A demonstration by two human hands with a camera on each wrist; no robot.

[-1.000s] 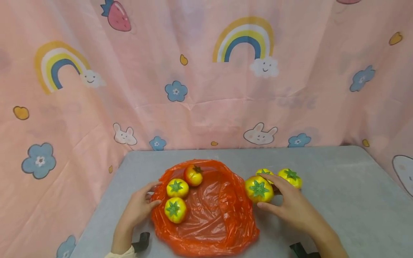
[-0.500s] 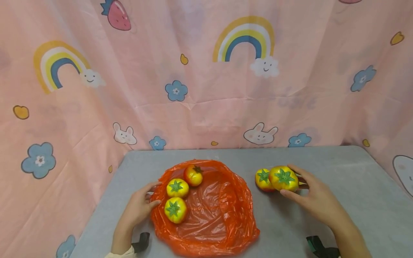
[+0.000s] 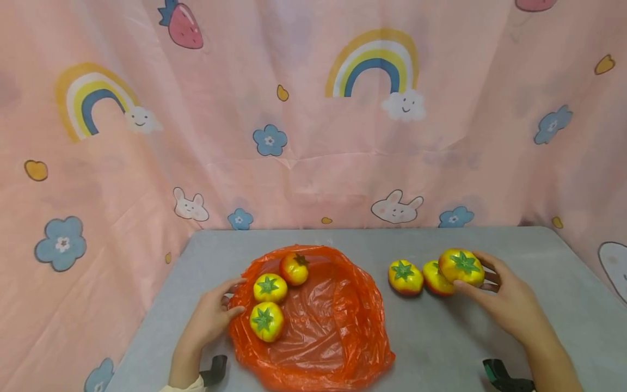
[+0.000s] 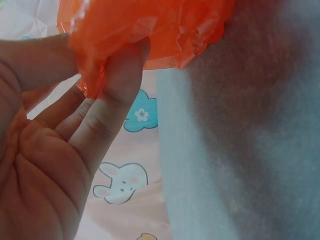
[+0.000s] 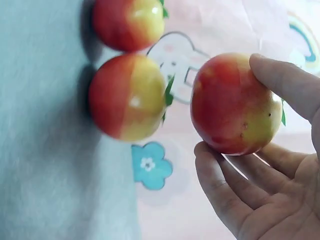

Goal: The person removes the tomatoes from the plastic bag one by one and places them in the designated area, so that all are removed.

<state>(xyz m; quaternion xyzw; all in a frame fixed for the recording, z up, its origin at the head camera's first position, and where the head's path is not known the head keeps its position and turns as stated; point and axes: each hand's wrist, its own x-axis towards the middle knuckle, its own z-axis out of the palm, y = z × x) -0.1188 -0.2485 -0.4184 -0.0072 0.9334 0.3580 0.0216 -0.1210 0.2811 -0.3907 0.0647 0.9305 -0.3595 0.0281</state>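
My right hand (image 3: 511, 302) holds a red-and-yellow tomato (image 3: 461, 267) between thumb and fingers; the right wrist view shows this tomato (image 5: 235, 104) raised off the table. Two more tomatoes rest on the table to its left, one (image 3: 437, 279) partly hidden behind the held one, the other (image 3: 405, 277) beside it. My left hand (image 3: 208, 316) pinches the left rim of an orange plastic bag (image 3: 313, 321); in the left wrist view the bag's film (image 4: 150, 30) lies between thumb and fingers. Inside the open bag, along its left side, lie three tomatoes (image 3: 270, 288).
The grey table (image 3: 436, 348) carries the bag at centre-left. A pink patterned curtain (image 3: 313, 185) hangs behind it and along its sides. A dark strap piece (image 3: 504, 375) shows by the right wrist and a similar one (image 3: 215, 370) by the left.
My right hand has moved right with its tomato, away from the bag and past the two tomatoes on the table. My left hand has stayed at the bag's rim.
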